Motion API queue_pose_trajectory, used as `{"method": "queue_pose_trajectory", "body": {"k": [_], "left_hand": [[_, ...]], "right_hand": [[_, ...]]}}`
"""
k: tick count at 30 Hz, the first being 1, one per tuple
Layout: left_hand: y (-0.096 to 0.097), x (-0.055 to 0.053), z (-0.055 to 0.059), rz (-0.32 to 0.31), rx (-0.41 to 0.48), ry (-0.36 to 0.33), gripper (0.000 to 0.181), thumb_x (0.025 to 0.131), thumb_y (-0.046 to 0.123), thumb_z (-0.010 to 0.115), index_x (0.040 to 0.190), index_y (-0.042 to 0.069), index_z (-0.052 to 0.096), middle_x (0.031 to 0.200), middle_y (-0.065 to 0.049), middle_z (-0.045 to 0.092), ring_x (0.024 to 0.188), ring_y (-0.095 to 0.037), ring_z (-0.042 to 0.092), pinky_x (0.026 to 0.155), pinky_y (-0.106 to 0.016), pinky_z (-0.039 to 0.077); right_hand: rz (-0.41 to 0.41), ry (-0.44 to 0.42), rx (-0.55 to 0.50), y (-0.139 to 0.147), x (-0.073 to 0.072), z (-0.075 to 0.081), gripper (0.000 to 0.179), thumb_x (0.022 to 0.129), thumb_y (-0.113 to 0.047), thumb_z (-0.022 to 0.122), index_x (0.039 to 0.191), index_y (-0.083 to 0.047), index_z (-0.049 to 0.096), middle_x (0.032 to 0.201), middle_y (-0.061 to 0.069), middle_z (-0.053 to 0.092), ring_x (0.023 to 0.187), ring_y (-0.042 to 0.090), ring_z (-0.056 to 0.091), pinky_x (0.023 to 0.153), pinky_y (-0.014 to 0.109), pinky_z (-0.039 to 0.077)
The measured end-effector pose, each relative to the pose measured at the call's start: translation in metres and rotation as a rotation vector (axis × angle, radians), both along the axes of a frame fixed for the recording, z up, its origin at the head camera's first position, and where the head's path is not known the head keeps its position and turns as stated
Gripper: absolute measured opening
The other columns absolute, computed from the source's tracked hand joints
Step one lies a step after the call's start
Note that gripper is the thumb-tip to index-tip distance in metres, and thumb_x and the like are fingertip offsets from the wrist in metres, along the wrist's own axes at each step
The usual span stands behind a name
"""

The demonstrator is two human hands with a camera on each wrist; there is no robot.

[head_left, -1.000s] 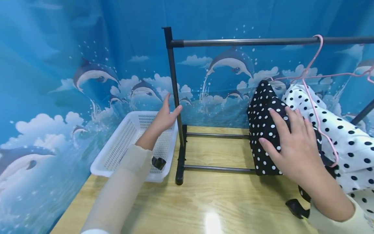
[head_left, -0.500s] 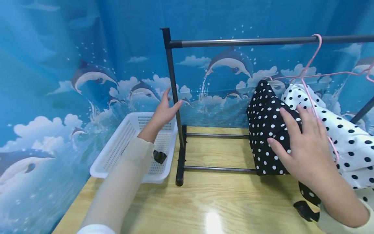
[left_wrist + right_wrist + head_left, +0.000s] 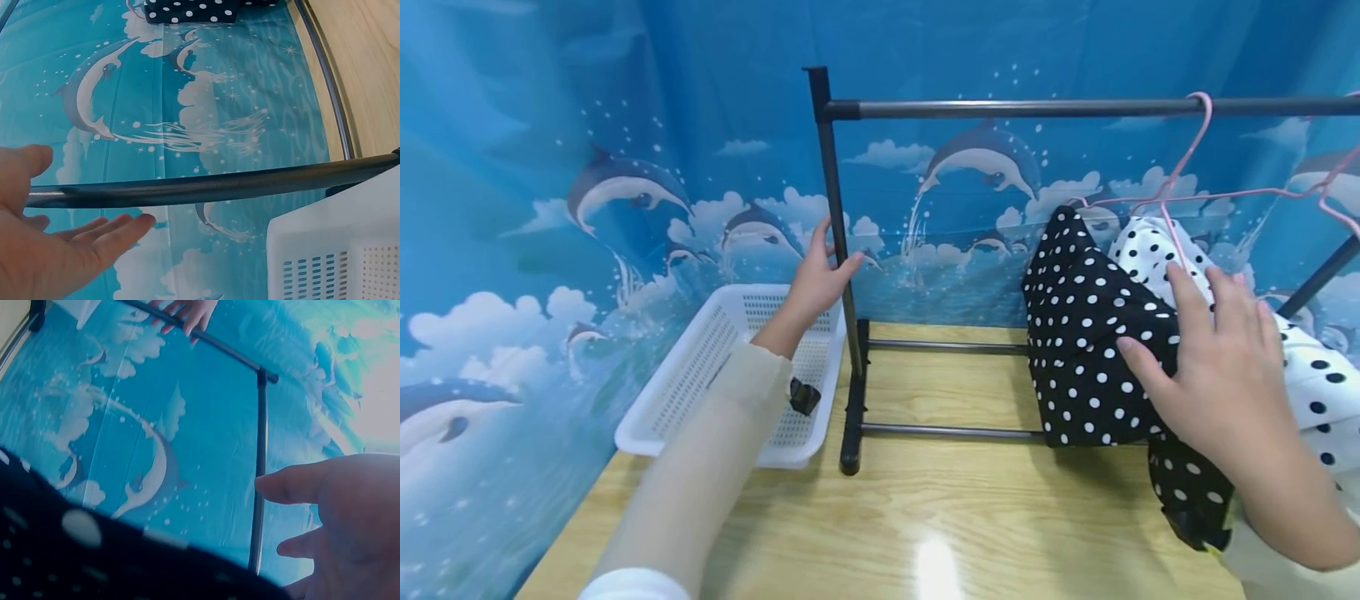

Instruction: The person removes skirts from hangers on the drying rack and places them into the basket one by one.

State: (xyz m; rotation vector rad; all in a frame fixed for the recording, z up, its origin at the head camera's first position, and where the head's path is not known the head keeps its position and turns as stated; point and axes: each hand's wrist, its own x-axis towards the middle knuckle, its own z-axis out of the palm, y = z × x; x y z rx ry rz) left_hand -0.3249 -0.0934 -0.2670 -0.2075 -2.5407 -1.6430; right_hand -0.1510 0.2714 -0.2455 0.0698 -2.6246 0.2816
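Observation:
My left hand [image 3: 812, 287] is at the left upright post [image 3: 837, 200] of a black garment rack. In the left wrist view, its fingers are stretched out below the post [image 3: 219, 189] and the thumb lies above, not curled round it. My right hand [image 3: 1225, 367], its fingers extended, is in front of a black garment with white dots [image 3: 1075, 350]. That garment hangs from a pink hanger [image 3: 1195, 142] on the top rail. Behind it shows a white garment with black dots [image 3: 1318, 375], partly hidden by my right hand. Whether this hand touches the cloth, I cannot tell.
A white plastic basket [image 3: 658, 392] stands left of the rack on the wooden table [image 3: 1000, 517]. Two low bars [image 3: 951, 431] join the rack's base. A blue dolphin-print curtain [image 3: 925, 50] hangs behind. Another pink hanger [image 3: 1330, 187] is at the right edge.
My right hand has shifted right across the garments, uncovering more of the black dotted cloth. My left hand stays by the post. The head view has turned slightly right.

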Motion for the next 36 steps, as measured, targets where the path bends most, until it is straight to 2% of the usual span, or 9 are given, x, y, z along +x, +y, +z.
{"method": "queue_pose_trajectory", "body": {"k": [7, 11, 15, 19, 24, 27, 29, 33, 36], "left_hand": [[-0.002, -0.002, 0.003, 0.037, -0.021, 0.056, 0.073, 0.100, 0.035, 0.054, 0.156, 0.032, 0.008, 0.147, -0.014, 0.043, 0.133, -0.029, 0.044, 0.103, -0.046, 0.044], [-0.001, -0.002, 0.005, 0.025, -0.018, 0.082, 0.071, 0.101, 0.032, 0.053, 0.156, 0.029, 0.008, 0.144, -0.011, 0.046, 0.131, -0.027, 0.047, 0.102, -0.045, 0.045], [0.002, -0.002, 0.005, 0.015, -0.015, 0.110, 0.071, 0.101, 0.031, 0.053, 0.156, 0.026, 0.009, 0.145, -0.011, 0.046, 0.131, -0.027, 0.047, 0.102, -0.045, 0.044], [0.006, -0.003, 0.002, 0.016, -0.013, 0.092, 0.067, 0.103, 0.029, 0.048, 0.157, 0.024, 0.009, 0.142, -0.011, 0.049, 0.127, -0.025, 0.050, 0.102, -0.044, 0.044], [0.009, -0.005, -0.003, 0.031, -0.025, 0.119, 0.055, 0.105, 0.025, 0.042, 0.155, 0.026, 0.019, 0.121, -0.013, 0.058, 0.098, -0.027, 0.058, 0.081, -0.043, 0.049], [0.009, -0.007, -0.005, 0.046, -0.051, 0.143, 0.049, 0.105, 0.025, 0.042, 0.152, 0.026, 0.027, 0.120, -0.012, 0.060, 0.095, -0.026, 0.059, 0.076, -0.041, 0.048], [0.008, -0.007, -0.007, 0.059, -0.070, 0.151, 0.048, 0.105, 0.025, 0.044, 0.150, 0.026, 0.030, 0.124, -0.011, 0.061, 0.102, -0.024, 0.060, 0.081, -0.040, 0.051], [0.006, -0.008, -0.009, 0.076, -0.104, 0.175, 0.047, 0.103, 0.023, 0.049, 0.147, 0.023, 0.034, 0.126, -0.009, 0.061, 0.112, -0.022, 0.061, 0.090, -0.040, 0.052], [0.006, -0.009, -0.009, 0.071, -0.126, 0.198, 0.047, 0.102, 0.021, 0.051, 0.146, 0.022, 0.035, 0.124, -0.010, 0.063, 0.112, -0.023, 0.061, 0.089, -0.041, 0.052]], "right_hand": [[-0.021, -0.060, -0.025, 0.013, -0.012, 0.003, 0.088, 0.098, -0.035, 0.053, 0.152, 0.003, -0.005, 0.154, 0.035, 0.002, 0.143, 0.047, -0.008, 0.114, 0.058, -0.007], [-0.047, -0.100, -0.046, 0.020, -0.017, 0.004, 0.089, 0.099, -0.037, 0.050, 0.150, 0.006, -0.010, 0.154, 0.035, -0.004, 0.143, 0.047, -0.009, 0.114, 0.057, -0.006], [-0.085, -0.138, -0.094, 0.024, -0.020, 0.003, 0.089, 0.100, -0.037, 0.048, 0.150, 0.004, -0.012, 0.154, 0.034, -0.006, 0.142, 0.050, -0.003, 0.113, 0.061, 0.001], [-0.120, -0.167, -0.140, 0.029, -0.022, 0.000, 0.086, 0.101, -0.038, 0.044, 0.151, 0.003, -0.013, 0.153, 0.036, 0.003, 0.135, 0.059, 0.016, 0.106, 0.069, 0.015], [-0.152, -0.226, -0.168, 0.034, -0.024, -0.003, 0.082, 0.103, -0.042, 0.036, 0.151, 0.000, -0.014, 0.147, 0.040, 0.020, 0.123, 0.063, 0.030, 0.099, 0.074, 0.022], [-0.127, -0.238, -0.173, 0.037, -0.027, -0.005, 0.075, 0.105, -0.039, 0.032, 0.152, 0.002, -0.008, 0.141, 0.041, 0.029, 0.121, 0.064, 0.031, 0.098, 0.074, 0.023], [-0.092, -0.222, -0.165, 0.037, -0.029, -0.007, 0.067, 0.106, -0.034, 0.031, 0.153, 0.003, 0.001, 0.139, 0.040, 0.035, 0.113, 0.059, 0.042, 0.094, 0.072, 0.031], [-0.052, -0.177, -0.166, 0.037, -0.032, -0.010, 0.053, 0.106, -0.021, 0.031, 0.153, 0.001, 0.016, 0.140, 0.033, 0.041, 0.091, 0.047, 0.048, 0.072, 0.057, 0.038], [-0.059, -0.151, -0.186, 0.038, -0.033, -0.012, 0.050, 0.105, -0.015, 0.033, 0.151, 0.000, 0.022, 0.138, 0.032, 0.044, 0.088, 0.043, 0.047, 0.065, 0.046, 0.037]]}}
